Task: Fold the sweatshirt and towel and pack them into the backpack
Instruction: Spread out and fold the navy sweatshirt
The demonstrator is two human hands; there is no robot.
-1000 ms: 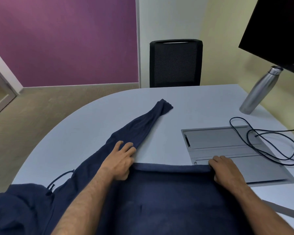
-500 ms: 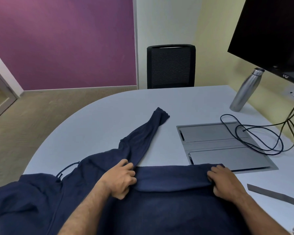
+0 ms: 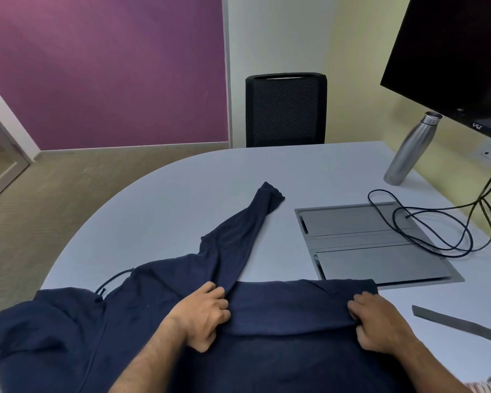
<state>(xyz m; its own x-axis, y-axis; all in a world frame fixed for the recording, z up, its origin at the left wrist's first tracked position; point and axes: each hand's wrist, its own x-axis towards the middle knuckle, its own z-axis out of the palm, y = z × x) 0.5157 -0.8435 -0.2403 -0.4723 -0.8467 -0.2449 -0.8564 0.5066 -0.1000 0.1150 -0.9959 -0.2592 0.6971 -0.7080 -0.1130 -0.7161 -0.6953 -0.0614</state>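
Pinching the folded-over edge of the navy sweatshirt (image 3: 289,361), the left hand (image 3: 201,316) has its fingers curled round the cloth at the lower middle of the frame, so its grip holds fabric just where the sleeve branches off. The right hand (image 3: 380,321) does the same at the lower right, its fingers tucked under the band of cloth and its grip closed on it. Between the two hands the turned-over strip runs flat and level across the garment's body, which fills the bottom of the frame beneath both forearms.

From the left grip one sleeve (image 3: 247,234) stretches up and to the right across the table (image 3: 182,199), ending in a cuff near the centre of the frame. Toward the lower left the rest of the garment lies bunched at the table's edge, with a dark drawstring (image 3: 112,279) looping out of it.

Just above the right hand a grey recessed panel (image 3: 366,242) sits in the tabletop, the cloth's upper edge touching its near border. A black cable (image 3: 425,222) coils over the panel's right part and runs to the right edge of the frame. A steel bottle (image 3: 408,150) stands at the upper right below a dark screen (image 3: 459,49). A black chair (image 3: 285,109) stands behind the table at the top centre, and a grey strip (image 3: 462,324) lies at the lower right.
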